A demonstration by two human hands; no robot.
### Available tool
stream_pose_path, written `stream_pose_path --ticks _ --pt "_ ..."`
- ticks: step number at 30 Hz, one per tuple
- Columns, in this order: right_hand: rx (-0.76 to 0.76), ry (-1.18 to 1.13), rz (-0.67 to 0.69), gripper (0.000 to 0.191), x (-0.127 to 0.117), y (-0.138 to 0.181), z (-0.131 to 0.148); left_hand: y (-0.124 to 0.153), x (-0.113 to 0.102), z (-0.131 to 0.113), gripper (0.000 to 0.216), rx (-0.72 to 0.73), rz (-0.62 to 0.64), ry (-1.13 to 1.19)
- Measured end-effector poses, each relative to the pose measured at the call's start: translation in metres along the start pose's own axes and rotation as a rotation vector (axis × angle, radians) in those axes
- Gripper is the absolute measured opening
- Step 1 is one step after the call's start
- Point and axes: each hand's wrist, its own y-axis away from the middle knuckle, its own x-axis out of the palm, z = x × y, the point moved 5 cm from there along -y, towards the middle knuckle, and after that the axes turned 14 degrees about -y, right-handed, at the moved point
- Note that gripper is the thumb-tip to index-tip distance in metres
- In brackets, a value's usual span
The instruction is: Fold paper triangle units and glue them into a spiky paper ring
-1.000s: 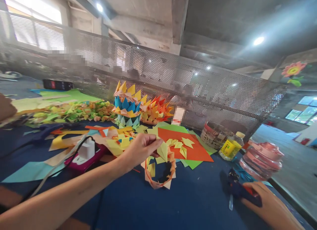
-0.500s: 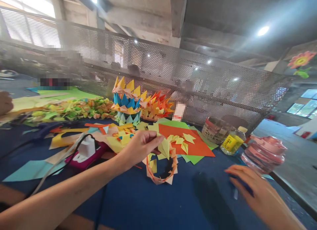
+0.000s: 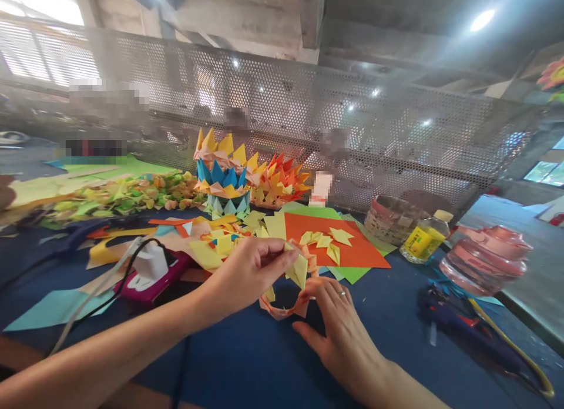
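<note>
My left hand (image 3: 264, 268) pinches a folded yellow paper piece (image 3: 296, 272) between thumb and fingers. It is held just over a ring of folded peach paper points (image 3: 282, 312) that lies on the blue table. My right hand (image 3: 337, 318), with a ring on one finger, is at the right side of the paper ring. Its fingertips seem to touch the rim, while the thumb stands apart from the fingers. Behind, several folded yellow pieces (image 3: 324, 241) rest on an orange sheet (image 3: 365, 257). A dark blue glue gun (image 3: 469, 332) lies to the right of my right hand.
Stacked paper crowns (image 3: 222, 180) stand at the back beside a heap of paper pieces (image 3: 132, 194). A purple power strip (image 3: 152, 280) with cables lies left. On the right are a basket (image 3: 392, 220), a yellow-labelled bottle (image 3: 425, 237) and a pink jug (image 3: 487, 259). Mesh partition (image 3: 273, 97) behind.
My right hand has left the glue gun at the right and come left to the paper ring. My left hand still holds the yellow piece. The view has turned slightly.
</note>
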Motion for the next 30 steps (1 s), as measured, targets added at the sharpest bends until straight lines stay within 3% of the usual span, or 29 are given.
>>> stream_pose_path --ticks 4,7,9,13,16,23,27,30 --pt "-0.017 -0.028 -0.012 0.039 0.002 -0.004 -0.001 0.004 -0.001 -0.005 0.028 0.045 -0.017 -0.044" --pt "-0.058 -0.065 0.027 0.014 0.005 -0.006 -0.001 0.007 -0.001 -0.008 0.025 0.041 -0.033 -0.08" --pt "-0.129 -0.072 -0.011 0.008 0.005 -0.004 0.001 0.008 -0.001 -0.01 0.025 0.047 -0.041 -0.105" --pt "-0.365 0.093 -0.091 0.011 0.005 0.012 0.018 0.012 0.0 -0.013 0.025 0.053 -0.023 -0.164" --pt "-0.497 0.237 -0.089 0.025 0.004 0.027 0.033 0.019 0.003 -0.016 0.024 0.063 0.024 -0.232" --pt "-0.452 0.264 -0.085 0.036 0.002 0.035 0.037 0.032 0.027 -0.023 0.029 0.169 0.272 -0.335" --pt "-0.508 0.227 -0.174 0.041 0.0 0.032 0.034 0.033 0.034 -0.018 0.028 0.159 0.29 -0.364" --pt "-0.452 0.203 -0.141 0.036 0.0 0.029 0.03 0.034 0.036 -0.016 0.026 0.157 0.281 -0.37"
